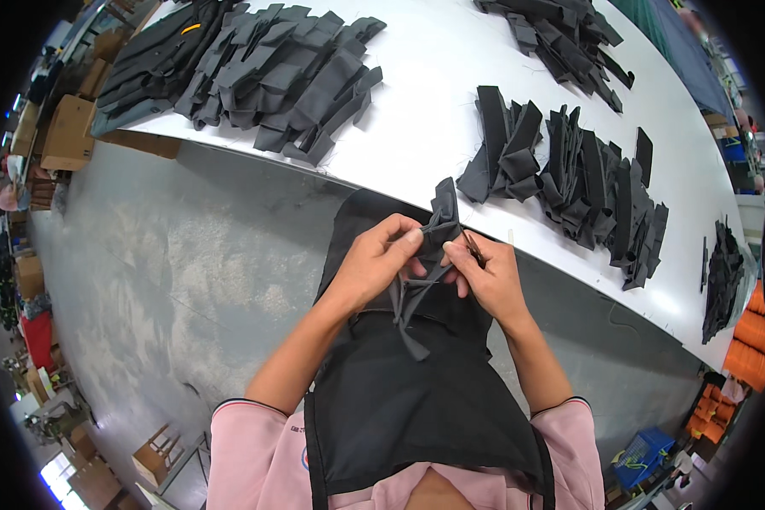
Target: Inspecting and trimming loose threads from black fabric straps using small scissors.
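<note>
In front of my black apron [416, 399], at the near edge of the white table, I hold a dark grey fabric strip [444, 201] in both hands. Its upper end reaches the table edge, while a narrow folded tail hangs below my fingers. My left hand [381, 262] pinches the strip between thumb and fingers. My right hand [490, 274] is closed on the strip's other side. A small dark tool, apparently thread snips [476, 250], sticks up from the right hand, its lower part hidden by the fingers.
Several heaps of similar strips lie on the white table [416, 110]: a large pile [289, 76] at left, another pile [586, 178] at right. Dark bags or garments [157, 64] lie far left. Cardboard boxes [68, 132] and a blue crate [643, 456] stand beyond.
</note>
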Available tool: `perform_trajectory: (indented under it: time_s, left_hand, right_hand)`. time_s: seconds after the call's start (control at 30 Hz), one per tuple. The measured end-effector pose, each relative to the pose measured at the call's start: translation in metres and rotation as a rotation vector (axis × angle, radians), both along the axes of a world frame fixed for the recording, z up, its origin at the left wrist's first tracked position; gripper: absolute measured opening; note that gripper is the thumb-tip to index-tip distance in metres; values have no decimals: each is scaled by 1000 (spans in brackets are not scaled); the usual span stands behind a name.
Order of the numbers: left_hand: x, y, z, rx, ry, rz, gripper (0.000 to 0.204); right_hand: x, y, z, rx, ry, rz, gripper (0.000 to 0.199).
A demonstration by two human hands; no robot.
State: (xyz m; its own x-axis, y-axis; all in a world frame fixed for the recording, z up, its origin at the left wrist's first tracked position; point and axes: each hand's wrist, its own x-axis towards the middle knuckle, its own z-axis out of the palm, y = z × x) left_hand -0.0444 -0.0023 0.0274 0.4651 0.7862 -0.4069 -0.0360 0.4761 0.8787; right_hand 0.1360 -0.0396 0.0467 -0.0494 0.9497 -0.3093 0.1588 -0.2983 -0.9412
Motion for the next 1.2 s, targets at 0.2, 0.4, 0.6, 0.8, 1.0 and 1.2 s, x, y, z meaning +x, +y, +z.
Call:
perform_trajectory:
  time_s: [0.2,0.4,0.6,0.8,1.0,1.2]
  left_hand:
    - [-3,7,-20,10,61,59,28]
    - [5,3,-23,-31,19,157,34]
    - [4,2,-16,97,108,139,30]
    - [11,2,2,316,365,205,38]
    - [13,2,12,460,535,184,38]
    - [13,2,11,488,570,161,38]
  right_hand:
    - [-6,-12,-1,-183,174,55,21]
    - [-12,-9,25,318,-290,-99,25]
    - [-4,-1,32,596,-654,183,32]
    - [-9,-5,26,739,-830,167,36]
    - [-10,-6,17,847,-885,124,33]
    - [-9,-8,19,731,-731,19,28]
